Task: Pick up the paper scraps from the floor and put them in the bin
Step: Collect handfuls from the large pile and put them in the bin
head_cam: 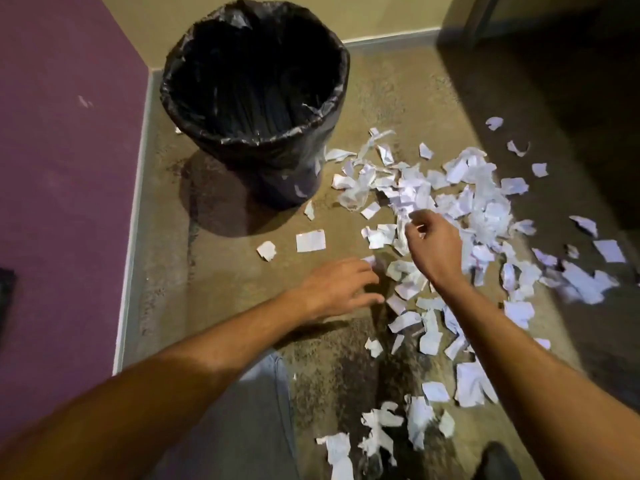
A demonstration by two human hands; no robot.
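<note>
While the paper scraps (450, 209) lay thick across the floor (398, 109) to the right of the bin (256, 140), with a few loose ones nearer its foot, almost none appeared to have gone in: the black liner looked dark and bare inside. The right hand (434, 247) hovered over the dense part of the heap, its fingers (414, 216) curled and seemingly pinching a small scrap, though blur made that uncertain. The left hand (337, 287) reached low toward the near-left edge of the litter, fingers (363, 266) loosely spread and touching one scrap. Such light, flat pieces could slip from a thin pinch on the way to the bin, or flutter short of the rim; sweeping arms might also scatter the pile wider, toward the dark far-right corner
</note>
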